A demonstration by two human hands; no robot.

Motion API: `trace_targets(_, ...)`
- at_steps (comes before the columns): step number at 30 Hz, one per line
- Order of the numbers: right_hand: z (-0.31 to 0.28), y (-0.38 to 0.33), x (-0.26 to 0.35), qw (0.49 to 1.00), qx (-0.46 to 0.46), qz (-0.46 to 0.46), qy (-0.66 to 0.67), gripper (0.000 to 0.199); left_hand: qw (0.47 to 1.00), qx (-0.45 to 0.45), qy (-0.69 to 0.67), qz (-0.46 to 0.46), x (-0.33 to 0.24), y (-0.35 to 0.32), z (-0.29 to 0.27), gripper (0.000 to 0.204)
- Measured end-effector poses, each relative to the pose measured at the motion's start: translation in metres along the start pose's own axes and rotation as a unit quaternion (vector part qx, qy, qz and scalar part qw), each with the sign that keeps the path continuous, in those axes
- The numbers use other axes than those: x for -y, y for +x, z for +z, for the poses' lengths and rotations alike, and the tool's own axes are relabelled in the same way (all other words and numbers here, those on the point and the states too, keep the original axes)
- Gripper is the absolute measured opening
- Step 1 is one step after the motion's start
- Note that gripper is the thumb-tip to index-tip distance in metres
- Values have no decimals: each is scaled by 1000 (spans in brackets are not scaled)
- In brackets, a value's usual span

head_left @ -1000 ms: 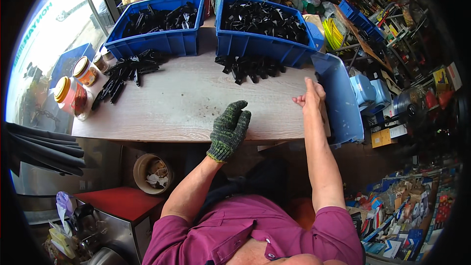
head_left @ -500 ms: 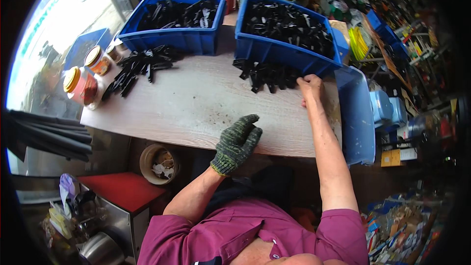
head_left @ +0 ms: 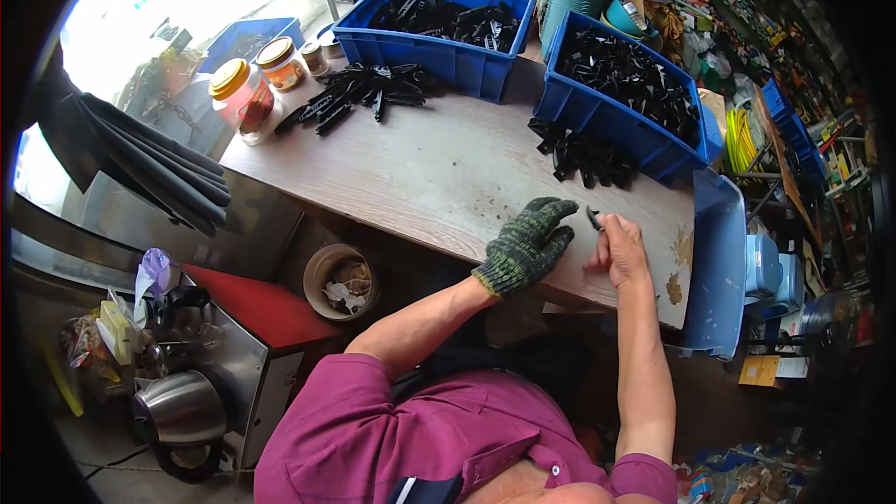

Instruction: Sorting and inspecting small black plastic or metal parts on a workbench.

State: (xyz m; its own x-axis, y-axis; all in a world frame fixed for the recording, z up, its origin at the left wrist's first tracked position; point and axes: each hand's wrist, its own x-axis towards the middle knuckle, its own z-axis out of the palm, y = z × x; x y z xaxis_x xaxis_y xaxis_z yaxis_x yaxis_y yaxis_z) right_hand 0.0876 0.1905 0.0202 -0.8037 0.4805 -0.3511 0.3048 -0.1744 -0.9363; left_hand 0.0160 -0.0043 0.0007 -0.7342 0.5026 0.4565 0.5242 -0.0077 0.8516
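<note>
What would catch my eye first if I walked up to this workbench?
Probably the two blue bins at the back of the wooden table, both full of black parts, with more heaped in front. Near the front edge, the gloved left hand meets the bare right hand, which pinches a small black piece.

A worn wooden bench [head_left: 439,168] fills the middle, pale and stained. Left of the bench, daylight floods through a big window [head_left: 159,19]. Below the bench stand a red stool [head_left: 261,303] and a steel kettle [head_left: 182,411]. Right of the bench, crowded shelves [head_left: 793,121] run back into shade.
</note>
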Motion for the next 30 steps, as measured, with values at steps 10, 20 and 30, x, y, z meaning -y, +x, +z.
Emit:
trace_targets(10, 52, -32, -18, 996, 46, -76, -14, 32, 999, 3, 21, -30, 13, 2, -6, 27)
trace_targets(20, 86, -15, -42, 955, -57, -289, -29, 30, 989, -40, -8, -143, 33, 19, -10, 25)
trace_targets(30, 98, -37, -19, 989, -35, -129, 59, 36, 842, -140, 520, 35, 97, 91, -182, 37)
